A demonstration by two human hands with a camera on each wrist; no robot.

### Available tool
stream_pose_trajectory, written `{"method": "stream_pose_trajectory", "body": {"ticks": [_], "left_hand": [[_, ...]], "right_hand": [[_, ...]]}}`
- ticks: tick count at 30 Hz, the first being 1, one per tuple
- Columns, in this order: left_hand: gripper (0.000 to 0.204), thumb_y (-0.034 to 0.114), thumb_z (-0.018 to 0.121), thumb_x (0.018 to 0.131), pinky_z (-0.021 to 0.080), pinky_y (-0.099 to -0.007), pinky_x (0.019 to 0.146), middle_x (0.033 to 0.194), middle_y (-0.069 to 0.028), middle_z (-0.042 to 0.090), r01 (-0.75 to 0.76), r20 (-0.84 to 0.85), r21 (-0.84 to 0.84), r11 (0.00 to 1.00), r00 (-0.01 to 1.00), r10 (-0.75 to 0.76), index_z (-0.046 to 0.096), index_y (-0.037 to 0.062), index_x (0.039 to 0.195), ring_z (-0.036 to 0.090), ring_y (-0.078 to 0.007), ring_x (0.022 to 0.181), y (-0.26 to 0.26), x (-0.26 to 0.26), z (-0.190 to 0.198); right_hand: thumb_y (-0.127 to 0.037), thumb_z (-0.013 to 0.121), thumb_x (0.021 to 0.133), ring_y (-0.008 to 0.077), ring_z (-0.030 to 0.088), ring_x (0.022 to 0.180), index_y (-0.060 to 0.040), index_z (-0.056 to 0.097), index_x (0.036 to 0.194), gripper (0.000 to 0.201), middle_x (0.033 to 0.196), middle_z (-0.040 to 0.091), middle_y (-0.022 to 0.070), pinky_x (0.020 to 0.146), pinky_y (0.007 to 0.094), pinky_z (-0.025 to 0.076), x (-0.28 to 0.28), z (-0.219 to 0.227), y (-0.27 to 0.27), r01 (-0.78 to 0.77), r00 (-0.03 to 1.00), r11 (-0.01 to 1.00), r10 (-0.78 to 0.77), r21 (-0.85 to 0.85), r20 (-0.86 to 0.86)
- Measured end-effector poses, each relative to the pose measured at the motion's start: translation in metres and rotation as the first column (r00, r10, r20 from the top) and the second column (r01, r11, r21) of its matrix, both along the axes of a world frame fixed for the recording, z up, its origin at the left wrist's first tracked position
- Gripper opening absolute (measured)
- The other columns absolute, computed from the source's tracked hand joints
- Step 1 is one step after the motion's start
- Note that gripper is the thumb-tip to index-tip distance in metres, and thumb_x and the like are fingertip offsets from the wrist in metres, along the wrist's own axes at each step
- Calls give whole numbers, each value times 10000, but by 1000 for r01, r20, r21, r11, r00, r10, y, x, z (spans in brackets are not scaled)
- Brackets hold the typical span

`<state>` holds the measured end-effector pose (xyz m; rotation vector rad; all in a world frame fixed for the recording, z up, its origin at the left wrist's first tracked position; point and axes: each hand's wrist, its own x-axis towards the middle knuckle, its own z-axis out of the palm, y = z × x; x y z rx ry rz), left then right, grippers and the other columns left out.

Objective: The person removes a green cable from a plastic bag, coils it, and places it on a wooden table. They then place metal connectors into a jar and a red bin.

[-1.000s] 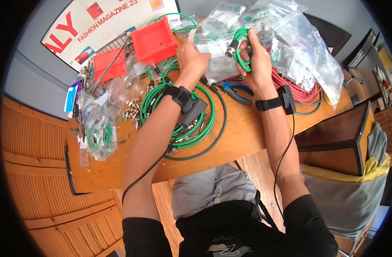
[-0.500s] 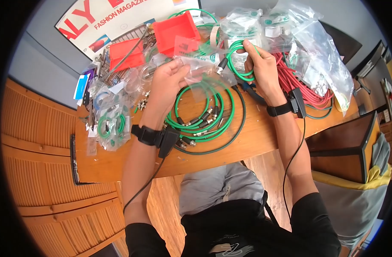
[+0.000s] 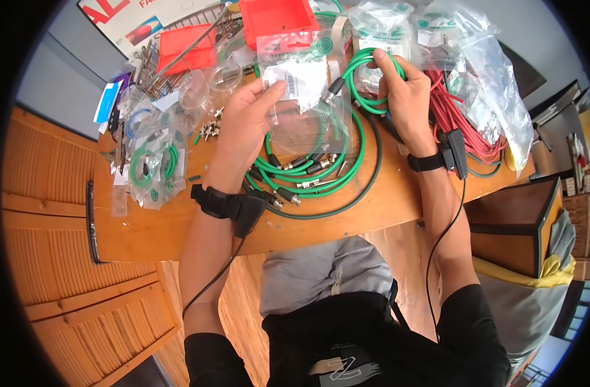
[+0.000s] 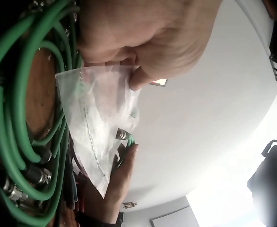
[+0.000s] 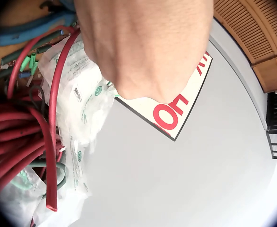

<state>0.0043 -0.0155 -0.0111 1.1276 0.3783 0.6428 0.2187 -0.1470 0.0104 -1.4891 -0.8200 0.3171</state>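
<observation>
My left hand [image 3: 240, 126] pinches a clear plastic bag [image 3: 291, 132] between thumb and fingers. A white barcode label [image 3: 311, 80] shows on the bag in the head view. Seen from the left wrist, the bag [image 4: 93, 113] hangs below the fingers, its upper edge at the thumb. My right hand [image 3: 407, 100] grips a small coiled green cable [image 3: 348, 74], whose black-and-metal connector [image 3: 333, 89] overlaps the bag in the head view. On the table under the bag lies a larger coil of green cables [image 3: 353, 174] with metal connectors. The right wrist view shows only the back of the right hand [image 5: 148, 52].
Two red bins [image 3: 279, 19] stand at the back. Bundled red cables [image 3: 459, 122] and plastic bags [image 3: 494, 97] lie on the right. Bagged green cables [image 3: 156, 168] and loose metal connectors [image 3: 210, 129] are at the left. The wooden table's [image 3: 243, 238] front edge faces me.
My left hand has come away from the red bin toward me, bringing the plastic bag, which now hangs with its label in view. My right hand keeps holding the green cable.
</observation>
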Motion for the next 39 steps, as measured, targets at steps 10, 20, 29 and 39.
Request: {"method": "stream_pose_trajectory", "body": {"ticks": [10, 20, 29, 39], "left_hand": [[307, 169, 490, 1075, 599, -482, 917, 1276, -163, 642, 67, 86, -35, 997, 994, -64, 567, -61, 1264, 668, -319, 1132, -3, 3, -1], [400, 296, 446, 1095, 603, -529, 905, 1233, -147, 656, 83, 115, -88, 993, 991, -72, 560, -49, 1263, 675, -299, 1125, -8, 7, 4], [447, 308, 373, 1111, 569, -584, 945, 1269, -195, 652, 87, 72, -60, 994, 994, -83, 527, -46, 1336, 666, -342, 1138, -7, 7, -1], [349, 212, 518, 1061, 598, -472, 918, 1207, -157, 681, 80, 63, -13, 997, 995, -79, 570, -48, 1288, 697, -271, 1064, -7, 7, -1]], "right_hand": [[-392, 732, 943, 22, 380, 566, -6, 765, 883, 392, 577, 419, -73, 494, 240, 291, 5, -4, 0, 82, 991, 997, -82, 8, 106], [-406, 739, 935, 24, 411, 548, -12, 770, 886, 398, 581, 490, -62, 481, 236, 330, 7, -3, -2, 45, 996, 998, -42, -39, 78], [-383, 748, 932, 21, 429, 561, -25, 776, 880, 364, 598, 508, -69, 483, 233, 345, 1, 2, -3, 48, 998, 999, -47, -18, 44], [-363, 737, 942, 17, 429, 543, -25, 772, 871, 347, 584, 525, -64, 472, 233, 329, -1, 0, -3, -12, 999, 1000, 13, -23, 51]]}}
